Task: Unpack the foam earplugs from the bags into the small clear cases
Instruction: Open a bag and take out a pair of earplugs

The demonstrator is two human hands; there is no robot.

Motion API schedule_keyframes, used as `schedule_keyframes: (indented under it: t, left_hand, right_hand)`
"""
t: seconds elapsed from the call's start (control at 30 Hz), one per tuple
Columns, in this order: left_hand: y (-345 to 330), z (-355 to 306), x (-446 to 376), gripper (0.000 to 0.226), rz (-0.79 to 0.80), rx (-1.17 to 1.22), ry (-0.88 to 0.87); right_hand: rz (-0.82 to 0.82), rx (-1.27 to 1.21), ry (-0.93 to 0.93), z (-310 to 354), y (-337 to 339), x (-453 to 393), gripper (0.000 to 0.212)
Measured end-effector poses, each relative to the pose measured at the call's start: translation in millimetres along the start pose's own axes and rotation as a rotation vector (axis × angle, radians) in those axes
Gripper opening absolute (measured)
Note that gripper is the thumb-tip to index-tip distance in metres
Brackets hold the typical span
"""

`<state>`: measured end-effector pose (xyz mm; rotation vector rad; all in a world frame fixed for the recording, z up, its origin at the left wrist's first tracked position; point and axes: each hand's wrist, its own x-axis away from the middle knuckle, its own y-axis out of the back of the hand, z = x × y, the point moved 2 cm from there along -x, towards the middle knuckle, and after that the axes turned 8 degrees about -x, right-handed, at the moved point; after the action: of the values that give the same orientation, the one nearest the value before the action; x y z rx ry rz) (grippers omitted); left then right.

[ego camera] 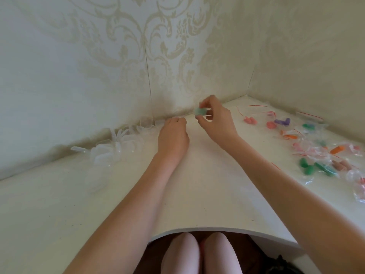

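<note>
Barely begun: right hand [214, 115] pinches case with green earplugs [199, 112]; left hand [173, 133] loosely curled, holding nothing visible; empty cases [118, 143] at 10 o'clock; unopened bags [324, 153] at 3 o'clock.

Both hands [194, 123] forward, fingers curled

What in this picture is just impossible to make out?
- Head view: the small green thing held by the right hand is blurred; whether it is a filled case or a loose plug is unclear.
- The left hand shows only its back; its curled fingers hide anything under them.
- The clear cases blur together, uncountable.
- Bags run off the right edge.
</note>
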<state>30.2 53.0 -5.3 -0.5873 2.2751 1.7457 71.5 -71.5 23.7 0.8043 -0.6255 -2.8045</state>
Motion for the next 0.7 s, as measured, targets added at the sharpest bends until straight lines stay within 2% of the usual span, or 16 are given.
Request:
schedule_keyframes:
  t: [0.17, 0.3, 0.37, 0.53, 0.63, 0.7]
  left_hand:
    - [6.5, 10.7, -2.0, 0.034, -0.107, -0.117, 0.041]
    - [0.3, 15.3, -3.9, 0.028, -0.061, -0.337, 0.188]
    - [-2.0, 13.4, -5.2, 0.023, -0.086, -0.408, 0.205]
    - [0.6, 16.4, -5.1, 0.028, -0.002, -0.358, 0.234]
    - [0.5, 19.3, -7.3, 0.027, -0.121, -0.304, 0.249]
    - [10.3, 17.3, -7.1, 0.028, -0.249, -0.245, 0.227]
  right_hand:
    - [0.132, 0.300, 0.058, -3.7, -45.1, -26.7, 0.024]
    - [0.119, 0.442, -0.002, -10.9, -57.9, -30.2, 0.030]
    - [0.107, 0.553, 0.020, -13.7, -58.6, -25.1, 0.033]
    - [0.131, 0.741, 0.104, -13.2, -50.9, -13.9, 0.037]
    - [0.223, 0.806, 0.104, -14.0, -49.2, -9.8, 0.038]
    - [0.194, 0.707, 0.071, -13.2, -44.4, -6.2, 0.044]
